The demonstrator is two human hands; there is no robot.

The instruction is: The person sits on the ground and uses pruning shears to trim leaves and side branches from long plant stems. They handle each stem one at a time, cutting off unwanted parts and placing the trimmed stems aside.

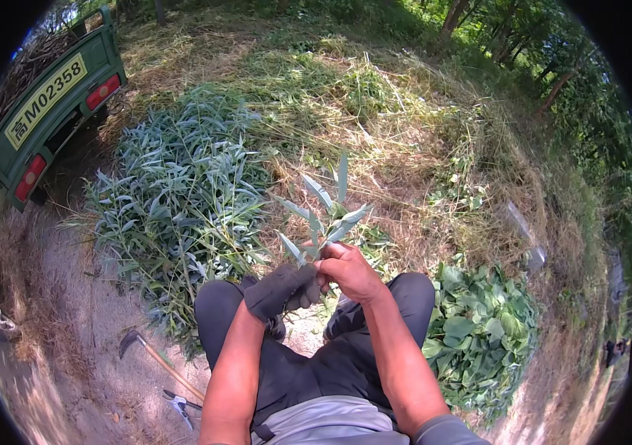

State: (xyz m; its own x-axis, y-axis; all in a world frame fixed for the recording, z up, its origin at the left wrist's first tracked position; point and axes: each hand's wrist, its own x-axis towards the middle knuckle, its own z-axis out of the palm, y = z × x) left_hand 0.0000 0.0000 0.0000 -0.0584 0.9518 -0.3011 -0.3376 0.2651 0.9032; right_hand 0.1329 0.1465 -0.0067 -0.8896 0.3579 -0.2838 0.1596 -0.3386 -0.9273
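Note:
A leafy sprig point(323, 211) with long grey-green leaves stands upright between my two hands, above my knees. My left hand point(280, 291), in a dark glove, is closed around its lower part. My bare right hand point(351, 273) pinches at the sprig just beside the glove, its fingertips partly hidden among the leaf bases. To my left lies a large heap of cut leafy branches point(182, 185) with the same narrow leaves. A pile of loose, broader green leaves point(479, 330) lies by my right knee.
A sickle point(160, 363) with a wooden handle and pruning shears point(180, 404) lie on the ground at my left. A green truck bed point(56, 104) loaded with sticks stands far left. A clear plastic bottle point(535, 257) lies in dry grass at right; trees stand behind.

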